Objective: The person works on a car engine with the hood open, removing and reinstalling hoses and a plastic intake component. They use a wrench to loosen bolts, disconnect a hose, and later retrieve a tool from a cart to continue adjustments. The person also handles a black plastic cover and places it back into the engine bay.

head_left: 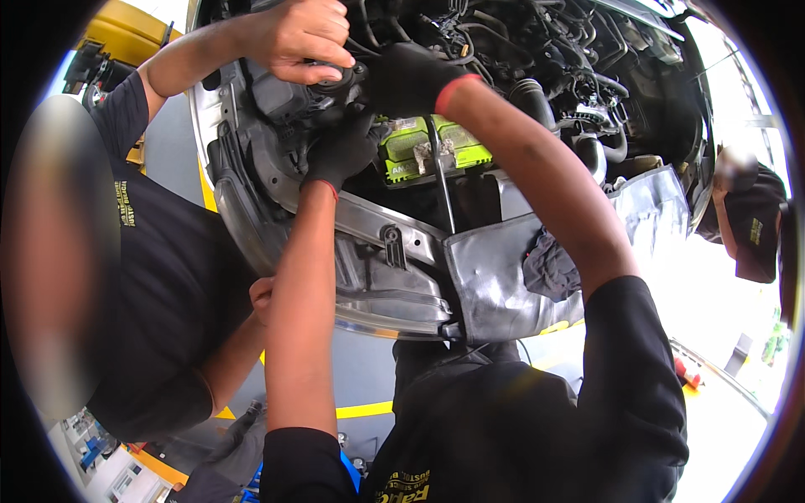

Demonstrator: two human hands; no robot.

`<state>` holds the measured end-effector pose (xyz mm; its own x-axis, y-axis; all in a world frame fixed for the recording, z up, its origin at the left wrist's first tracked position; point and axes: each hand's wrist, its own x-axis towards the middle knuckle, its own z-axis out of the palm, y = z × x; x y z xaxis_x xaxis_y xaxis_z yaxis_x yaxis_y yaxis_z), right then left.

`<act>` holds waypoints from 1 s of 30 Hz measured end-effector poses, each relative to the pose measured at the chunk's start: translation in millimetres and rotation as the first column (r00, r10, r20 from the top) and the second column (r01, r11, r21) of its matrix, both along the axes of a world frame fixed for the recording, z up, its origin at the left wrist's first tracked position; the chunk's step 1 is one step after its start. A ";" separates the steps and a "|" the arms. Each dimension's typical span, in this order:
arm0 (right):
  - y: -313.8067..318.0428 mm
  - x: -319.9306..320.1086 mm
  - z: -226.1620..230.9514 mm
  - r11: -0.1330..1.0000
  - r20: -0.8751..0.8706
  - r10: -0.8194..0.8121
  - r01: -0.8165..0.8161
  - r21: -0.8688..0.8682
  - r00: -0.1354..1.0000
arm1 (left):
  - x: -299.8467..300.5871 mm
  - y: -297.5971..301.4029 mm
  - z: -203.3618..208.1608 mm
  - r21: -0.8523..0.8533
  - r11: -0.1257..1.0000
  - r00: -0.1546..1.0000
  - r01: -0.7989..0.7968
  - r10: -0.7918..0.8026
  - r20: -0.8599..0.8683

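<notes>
My left hand (344, 151), in a black glove with a red cuff, is in the engine bay beside the green battery (402, 155). Its fingers look curled, but what they hold is lost against dark parts. My right hand (411, 80), gloved the same way, reaches over the battery's far edge; its fingers are hidden and slightly smeared. A black bar (440, 176) crosses the battery's front. Just left of my right hand, a co-worker's bare hand (306, 42) is closed above a round dark part (331, 80).
A grey protective cover (495, 268) drapes the car's front edge, with a dark cloth (553, 267) on it. Hoses and a ribbed pipe (530, 99) fill the bay's right side. A co-worker (159, 302) stands close on my left; another person (750, 210) is at far right.
</notes>
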<state>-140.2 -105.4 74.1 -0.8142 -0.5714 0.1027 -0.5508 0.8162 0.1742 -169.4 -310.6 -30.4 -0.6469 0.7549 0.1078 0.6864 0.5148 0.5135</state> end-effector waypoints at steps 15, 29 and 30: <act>16.6 3.7 -32.9 0.983 -0.065 -0.127 0.117 -0.140 0.990 | -11.5 9.4 -24.0 -0.045 0.995 0.995 0.093 -0.091 0.046; 52.5 44.7 -62.9 0.812 0.073 -0.400 0.390 -0.434 0.914 | 12.9 29.2 39.3 0.091 0.979 0.978 0.184 -0.173 -0.119; 40.9 44.5 -62.9 0.768 0.096 -0.435 0.425 -0.478 0.895 | 11.6 29.7 37.4 0.112 0.977 0.982 0.181 -0.173 -0.076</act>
<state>-95.7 -64.5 11.3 -0.9580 -0.0363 0.2845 -0.1225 0.9488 -0.2912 -157.8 -281.0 7.0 -0.4929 0.8361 0.2408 0.7953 0.3207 0.5144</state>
